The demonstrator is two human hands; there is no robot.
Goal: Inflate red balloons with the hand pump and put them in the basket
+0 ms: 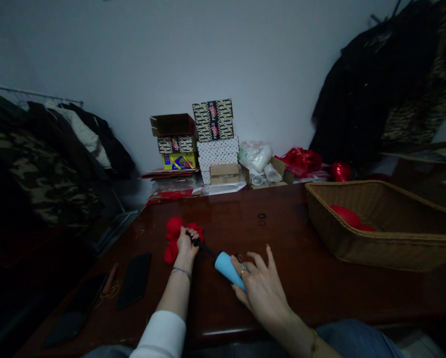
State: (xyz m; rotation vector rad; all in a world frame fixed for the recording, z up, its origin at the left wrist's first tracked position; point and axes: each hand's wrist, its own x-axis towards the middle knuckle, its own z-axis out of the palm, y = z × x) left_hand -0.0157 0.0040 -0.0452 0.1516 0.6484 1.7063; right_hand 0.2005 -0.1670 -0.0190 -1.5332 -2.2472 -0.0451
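A hand balloon pump [228, 268] with a light blue barrel and a black rod lies slantwise over the table in the head view. My left hand [184, 244] is closed around the black end of it, at the far left of the rod. Red balloons [171, 254], limp and bunched, lie by that hand, and a small rounded red balloon [174, 225] shows just beyond its fingers. Whether this one sits on the pump's tip is hidden. With thumb and index finger, my right hand [264, 286] holds the blue barrel, its other fingers stretched out.
A wicker basket [380, 248] with red balloons [345, 216] inside stands at the right. Dark rings [262, 219] lie mid-table. Left are a black phone-like slab [134, 280] and a reddish tool [111, 277]. Stacked boxes [213, 119] and a plastic bag [256, 155] line the back.
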